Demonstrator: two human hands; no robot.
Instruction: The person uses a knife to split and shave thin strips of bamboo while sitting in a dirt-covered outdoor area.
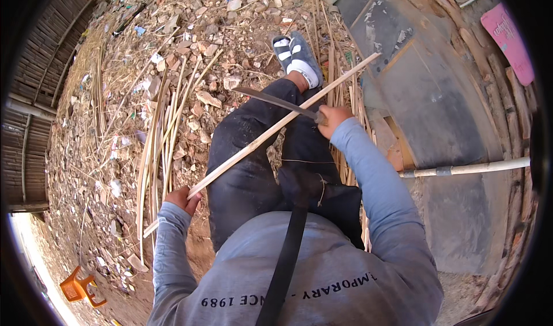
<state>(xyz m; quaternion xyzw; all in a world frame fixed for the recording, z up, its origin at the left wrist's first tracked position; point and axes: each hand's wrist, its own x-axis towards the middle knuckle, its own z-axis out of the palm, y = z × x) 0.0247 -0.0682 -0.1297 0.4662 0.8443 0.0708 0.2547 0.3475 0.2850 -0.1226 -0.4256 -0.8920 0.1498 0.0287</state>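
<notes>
A long pale bamboo strip lies slantwise across my dark trousers, from low on the left to high on the right. My left hand is closed around it near its lower end. In my right hand is the handle of a long knife, its dark blade pointing left over my thigh. The blade crosses the strip close to my right hand; whether they touch I cannot tell.
More split bamboo strips lie on the stony ground to the left, with others beside my right leg. Dark sheets and stacked logs line the right side. A pink board stands there. An orange plastic chair is at lower left.
</notes>
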